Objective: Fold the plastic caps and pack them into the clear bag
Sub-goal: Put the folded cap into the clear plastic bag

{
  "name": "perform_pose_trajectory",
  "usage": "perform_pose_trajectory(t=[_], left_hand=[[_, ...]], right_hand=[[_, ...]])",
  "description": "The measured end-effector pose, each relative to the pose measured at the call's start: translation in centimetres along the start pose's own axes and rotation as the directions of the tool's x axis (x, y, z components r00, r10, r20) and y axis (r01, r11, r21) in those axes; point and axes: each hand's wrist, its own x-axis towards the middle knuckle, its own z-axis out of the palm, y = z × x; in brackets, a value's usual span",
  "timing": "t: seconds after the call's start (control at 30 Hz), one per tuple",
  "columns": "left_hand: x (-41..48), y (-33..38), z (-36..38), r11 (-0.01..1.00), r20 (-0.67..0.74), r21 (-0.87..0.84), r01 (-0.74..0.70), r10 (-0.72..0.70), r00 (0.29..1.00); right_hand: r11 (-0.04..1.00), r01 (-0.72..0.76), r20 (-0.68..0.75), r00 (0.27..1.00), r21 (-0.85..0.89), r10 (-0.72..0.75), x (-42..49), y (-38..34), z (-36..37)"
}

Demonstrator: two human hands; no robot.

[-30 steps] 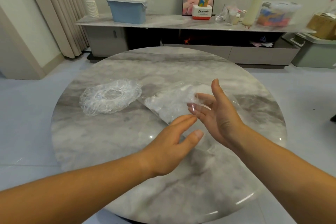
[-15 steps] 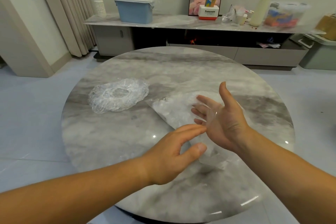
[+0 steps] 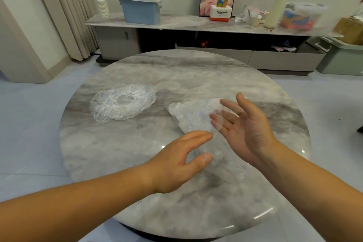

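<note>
cap [image 3: 122,104] left on table [image 3: 117,153] | bag [image 3: 193,118] right of it, under hands

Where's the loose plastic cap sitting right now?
In the head view, the plastic cap lies on the left part of the marble table, left of the clear bag and beyond the left hand, touching neither.

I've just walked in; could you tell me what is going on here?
A person works at a round table, both hands open at the clear bag: fingertips of the right hand show through its film, the left hand hovers by its near edge. The bag holds crumpled plastic. One plastic cap lies unfolded to its left.
</note>
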Motion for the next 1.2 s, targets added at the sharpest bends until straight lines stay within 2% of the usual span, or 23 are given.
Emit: perform_pose_trajectory(t=[0.1,0.3,0.5,0.73,0.9,1.0,1.1,1.17,1.2], left_hand=[[0.0,0.4,-0.1,1.0,-0.011,-0.011,-0.015,0.014,1.0],[-0.1,0.5,-0.1,0.998,-0.004,-0.042,-0.043,0.042,0.999],[0.5,0.0,-0.5,1.0,-0.022,-0.014,-0.023,0.023,0.999],[1.2,0.5,0.1,0.998,0.094,0.043,0.043,-0.047,0.994],[1.1,1.1,0.8,0.996,0.163,0.066,0.057,-0.067,0.984],[1.3,1.6,0.8,0.995,0.152,-0.039,0.096,-0.089,0.984],[0.9,2.0,0.6,0.986,0.138,-0.151,0.076,-0.055,0.989],[0.4,1.9,0.1,0.979,0.044,-0.196,0.053,-0.045,0.998],[0.3,1.6,-0.4,0.979,-0.044,-0.197,0.053,-0.063,0.997]], right_hand=[[1.0,0.005,0.047,0.999,-0.017,-0.005,0.2,0.4,0.7],[0.996,-0.078,0.112,0.99,-0.038,0.082,1.2,0.8,1.4],[0.997,0.017,0.092,0.996,-0.074,-0.01,0.8,0.0,0.1],[0.999,-0.013,0.066,0.998,0.053,0.01,-1.0,-0.2,-1.1],[1.0,0.023,0.009,1.0,-0.008,-0.023,-4.3,0.6,-1.9],[0.98,0.092,-0.054,0.993,-0.175,-0.103,-5.8,1.0,-1.9],[0.854,0.271,-0.087,0.936,-0.444,-0.342,-6.7,1.3,-1.3],[0.775,0.394,0.011,0.894,-0.495,-0.448,-7.3,1.7,-0.4],[0.76,0.436,0.097,0.888,-0.482,-0.449,-7.7,2.0,0.1]])
